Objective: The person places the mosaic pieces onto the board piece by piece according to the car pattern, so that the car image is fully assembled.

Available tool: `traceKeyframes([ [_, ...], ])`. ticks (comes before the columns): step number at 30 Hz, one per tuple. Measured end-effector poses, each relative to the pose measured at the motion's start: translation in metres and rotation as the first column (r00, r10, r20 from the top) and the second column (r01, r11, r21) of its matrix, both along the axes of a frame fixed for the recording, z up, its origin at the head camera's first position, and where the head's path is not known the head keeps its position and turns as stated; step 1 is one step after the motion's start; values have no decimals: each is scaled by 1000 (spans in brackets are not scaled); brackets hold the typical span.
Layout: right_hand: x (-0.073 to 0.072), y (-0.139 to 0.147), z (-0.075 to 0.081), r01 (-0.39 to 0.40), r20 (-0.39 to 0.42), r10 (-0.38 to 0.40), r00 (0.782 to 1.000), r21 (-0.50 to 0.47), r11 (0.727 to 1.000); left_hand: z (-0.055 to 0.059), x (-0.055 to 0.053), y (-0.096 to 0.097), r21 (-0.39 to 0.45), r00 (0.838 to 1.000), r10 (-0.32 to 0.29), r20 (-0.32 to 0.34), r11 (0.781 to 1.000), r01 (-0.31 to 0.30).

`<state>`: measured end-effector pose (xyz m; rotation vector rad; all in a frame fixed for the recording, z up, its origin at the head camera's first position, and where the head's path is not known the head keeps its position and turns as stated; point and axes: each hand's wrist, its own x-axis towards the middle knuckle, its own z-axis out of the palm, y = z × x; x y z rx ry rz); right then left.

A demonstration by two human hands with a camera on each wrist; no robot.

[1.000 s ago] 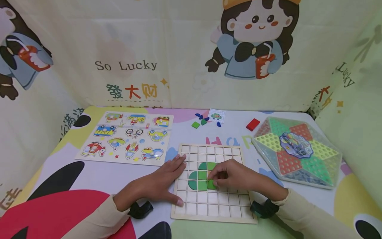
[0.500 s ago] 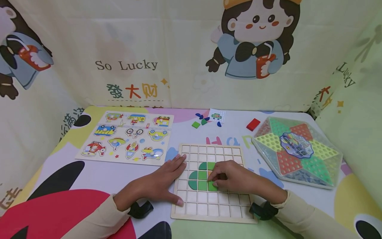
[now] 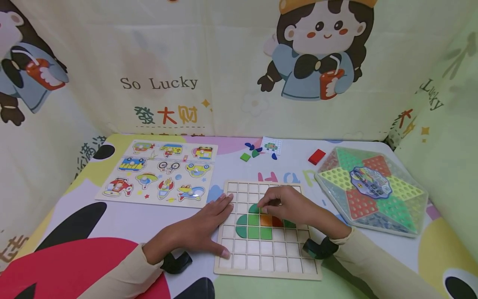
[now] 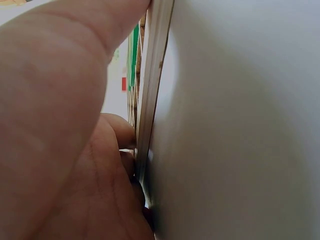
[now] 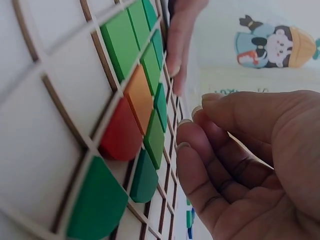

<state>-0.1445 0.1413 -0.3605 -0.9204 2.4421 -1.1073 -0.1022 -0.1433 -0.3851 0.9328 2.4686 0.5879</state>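
Note:
A wooden grid board (image 3: 267, 274) lies in front of me, with coloured pieces set in its cells. My left hand (image 3: 203, 230) rests spread along its left edge, fingers and thumb on the frame. My right hand (image 3: 293, 207) hovers over the upper middle cells, fingers loosely curled. In the right wrist view nothing shows between its thumb and fingertips. Below it sit an orange square (image 3: 266, 220) and a red rounded piece (image 5: 120, 131). Light green squares (image 3: 253, 232), dark green rounded pieces (image 3: 242, 220) and a separate dark green piece (image 5: 97, 202) fill other cells.
Blue and green loose pieces (image 3: 245, 157) lie behind the board beside a small pattern card (image 3: 271, 145). A vehicle puzzle board (image 3: 160, 174) is at the left. To the right are a red block (image 3: 316, 156) and a hexagonal Chinese checkers box (image 3: 373, 191).
My right hand has lifted from the lower green square and shifted up the board, uncovering the orange and red pieces. My left hand has stayed in place.

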Motion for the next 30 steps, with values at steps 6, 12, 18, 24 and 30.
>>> traceKeyframes([
  [6, -16, -10, -3, 59, -23, -59, 998, 6, 998, -2, 0, -1, -4, 1000, -1, -3, 1000, 1],
  [12, -33, -21, -9, 115, -28, -115, 993, -14, 993, -2, 0, -3, -6, 1000, 1, -4, 1000, -1],
  [18, -51, -32, -13, 175, -75, -177, 981, -40, 984, -3, -1, -4, -3, 1000, 5, -8, 1000, -5],
  [24, -68, -40, -16, 242, -69, -246, 967, -58, 969, -1, -1, -2, -2, 1000, -4, -8, 1000, 3],
  [30, -82, -47, -18, 282, -3, -283, 959, -76, 956, 0, -1, -1, -5, 1000, -9, -3, 1000, 9],
])
